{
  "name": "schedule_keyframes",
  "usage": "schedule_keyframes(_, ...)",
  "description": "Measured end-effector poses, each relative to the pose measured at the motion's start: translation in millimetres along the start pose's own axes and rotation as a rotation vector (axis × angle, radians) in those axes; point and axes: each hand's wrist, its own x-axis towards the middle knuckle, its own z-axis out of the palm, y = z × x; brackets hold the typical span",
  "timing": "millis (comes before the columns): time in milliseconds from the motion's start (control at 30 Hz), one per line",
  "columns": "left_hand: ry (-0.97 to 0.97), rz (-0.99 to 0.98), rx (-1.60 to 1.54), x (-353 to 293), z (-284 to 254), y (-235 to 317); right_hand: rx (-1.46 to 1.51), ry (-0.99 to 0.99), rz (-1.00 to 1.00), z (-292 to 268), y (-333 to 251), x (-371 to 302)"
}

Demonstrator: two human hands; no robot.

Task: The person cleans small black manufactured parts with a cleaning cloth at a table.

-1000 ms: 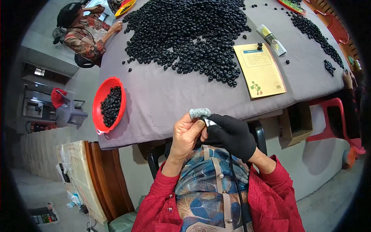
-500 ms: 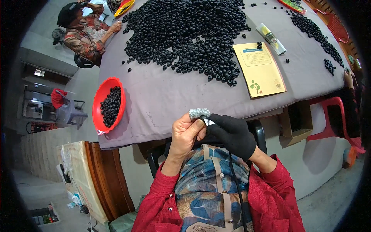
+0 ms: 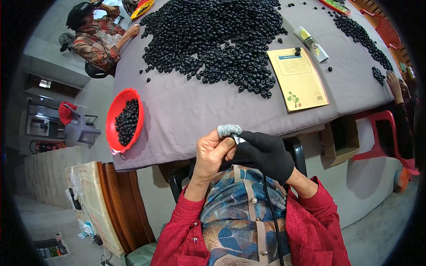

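Note:
My left hand (image 3: 212, 153) is bare except for a grey knitted finger cover (image 3: 229, 130) on its forefinger. Its thumb and fingers are pinched together. Against its fingertips presses my right hand (image 3: 266, 155), closed, in a black glove. What sits between the fingertips is hidden; only a small white scrap (image 3: 238, 139) shows there, and I cannot tell what it belongs to. Both hands are in front of my body, at the near edge of the table (image 3: 186, 117). Beyond them lies a large heap of small black round pieces (image 3: 213, 40) with holes.
A red scalloped bowl (image 3: 111, 119) at the left holds black pieces. Right of the heap lie a yellow booklet (image 3: 297, 84) and a clear tube-like package (image 3: 311, 44). One person (image 3: 95, 46) sits far left; another person's hand (image 3: 394, 86) rests at the right edge. A red stool (image 3: 381, 117) stands there.
At the right edge, the other person's hand has moved farther onto the table, toward the black pieces. My own hands stay pressed together in nearly the same place.

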Motion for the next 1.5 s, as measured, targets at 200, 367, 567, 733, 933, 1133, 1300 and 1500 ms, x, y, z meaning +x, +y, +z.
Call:
schedule_keyframes(200,-0.011,0.017,0.04,0,-1,0,0.016,-0.004,-0.028,1,-4,2)
schedule_keyframes(367,0.002,0.012,0.093,1,-1,-2,-0.03,0.014,-0.045,0,-5,3)
schedule_keyframes(567,0.005,0.016,0.164,0,0,-1,0.103,0.004,0.077,1,-8,4)
schedule_keyframes(733,-0.001,-0.043,-0.157,5,1,-6,0.203,-0.002,0.12,-2,-8,5)
schedule_keyframes(933,-0.061,-0.044,-0.258,5,-6,-9,-0.009,-0.013,0.002,-2,0,3)
schedule_keyframes(1133,-0.055,-0.04,-0.264,3,-7,-10,-0.105,0.013,-0.047,-1,3,2)
schedule_keyframes(1300,-0.087,-0.034,-0.27,4,-7,-11,0.02,0.034,-0.037,2,8,1)
schedule_keyframes(1500,-0.064,-0.037,-0.218,5,-6,-11,-0.014,-0.003,0.007,0,-1,4)
